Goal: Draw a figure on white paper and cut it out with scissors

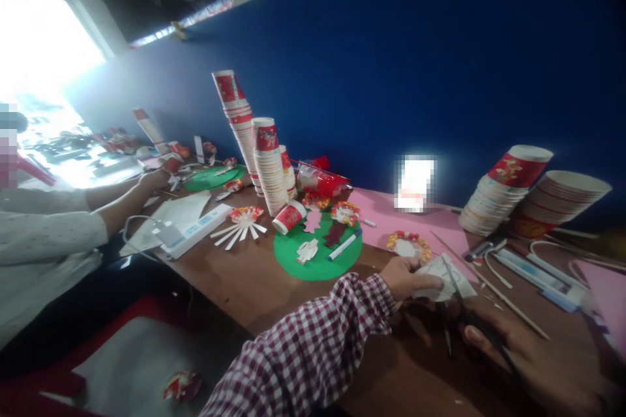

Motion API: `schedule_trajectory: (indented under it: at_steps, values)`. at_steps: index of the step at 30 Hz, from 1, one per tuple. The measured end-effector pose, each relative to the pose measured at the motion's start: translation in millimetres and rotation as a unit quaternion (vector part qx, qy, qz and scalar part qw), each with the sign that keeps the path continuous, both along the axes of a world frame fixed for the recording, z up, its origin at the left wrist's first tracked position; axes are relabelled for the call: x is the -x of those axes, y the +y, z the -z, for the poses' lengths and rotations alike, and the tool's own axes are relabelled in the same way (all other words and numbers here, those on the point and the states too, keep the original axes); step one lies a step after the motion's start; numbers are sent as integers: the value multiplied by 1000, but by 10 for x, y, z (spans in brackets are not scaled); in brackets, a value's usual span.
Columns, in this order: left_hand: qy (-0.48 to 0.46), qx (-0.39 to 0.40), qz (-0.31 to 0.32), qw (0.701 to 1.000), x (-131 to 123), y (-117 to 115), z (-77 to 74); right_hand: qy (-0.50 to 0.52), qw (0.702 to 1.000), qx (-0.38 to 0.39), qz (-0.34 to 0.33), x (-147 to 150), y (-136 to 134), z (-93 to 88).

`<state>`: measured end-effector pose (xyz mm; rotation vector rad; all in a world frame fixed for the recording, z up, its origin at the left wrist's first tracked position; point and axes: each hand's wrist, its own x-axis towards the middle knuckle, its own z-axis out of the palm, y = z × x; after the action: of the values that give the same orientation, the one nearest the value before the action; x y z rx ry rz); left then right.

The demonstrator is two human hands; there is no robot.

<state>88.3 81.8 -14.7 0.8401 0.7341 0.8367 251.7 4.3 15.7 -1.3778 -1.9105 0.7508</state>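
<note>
My left hand (405, 277) pinches a small piece of white paper (433, 283) with drawn lines on it. The black-handled scissors (491, 342) are in my right hand (531, 355), which is partly blurred. Their blades are apart, one over the paper and one below it. Just behind my left hand lies a ring of red and yellow curled paper (411, 236) with a white middle. A green round sheet (288, 264) to the left bears paper cut-out figures (307, 251), a blue-capped marker (345, 245) and a tipped paper cup (289, 217).
Stacks of paper cups (270, 176) stand along the blue partition (440, 65), with more cups (508, 189) at right. A thin wooden stick (513, 309) lies near my right hand. A power strip (198, 231) is at left. Another person's hands (159, 176) hold a cup at far left.
</note>
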Motion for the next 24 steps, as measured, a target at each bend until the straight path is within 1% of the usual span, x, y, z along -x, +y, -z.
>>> schedule_trajectory:
  at_steps: [3,9,16,19,24]
  values:
    - [-3,2,-5,1000,4,-15,-24,-9,999,37,-32,6,-4,-23]
    - [-2,3,3,1000,-2,-5,-11,-9,998,60,-30,-16,-1,5]
    - [-4,8,6,1000,0,-5,-15,-2,999,39,-38,-68,4,114]
    - [-5,9,7,1000,-2,-3,0,-12,998,43,-32,-60,12,91]
    - [-6,-1,10,1000,-3,7,36,-24,997,57,-39,-12,4,-12]
